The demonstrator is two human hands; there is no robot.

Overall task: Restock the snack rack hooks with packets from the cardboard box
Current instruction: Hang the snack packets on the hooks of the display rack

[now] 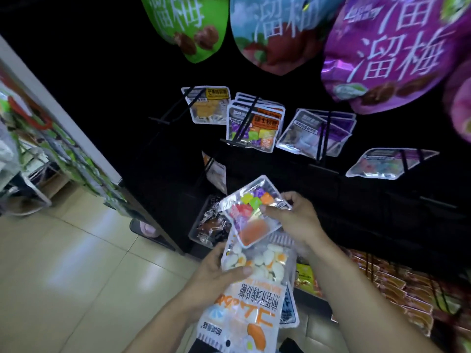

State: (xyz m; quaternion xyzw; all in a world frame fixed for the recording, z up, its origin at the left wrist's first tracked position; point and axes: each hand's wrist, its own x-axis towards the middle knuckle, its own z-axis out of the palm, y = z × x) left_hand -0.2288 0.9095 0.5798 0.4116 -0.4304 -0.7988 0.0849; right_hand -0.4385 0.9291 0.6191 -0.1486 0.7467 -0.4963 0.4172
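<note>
While the right hand (293, 217) pinches a clear packet of coloured cube candies (251, 212) by its upper right edge, that packet lies tilted across the top of a stack of packets (254, 281) gripped in the left hand (219, 271). The left thumb presses on the face of the front packet in the stack, a white and orange one showing fried-egg-shaped sweets (its print reads upside down from here), and a blue-edged packet peeks out behind it at the right. Both hands are low in front of a dark snack rack (356, 200). Above them, black wire hooks (244, 128) carry matching small packets: a yellow one (207, 105) at the left, a bunch of cube-candy packets (254, 123) beside it, a purple-topped bunch (316, 133) next, and a lone packet (384, 164) lower at the right. Big green (188, 26), blue (272, 31) and purple (392, 52) plum bags hang across the top. A tray of dark wrapped snacks (211, 225) sits just left of the hands, orange packs (397, 284) fill a low shelf at the right, and pale floor tiles (76, 250) stretch to the left.
</note>
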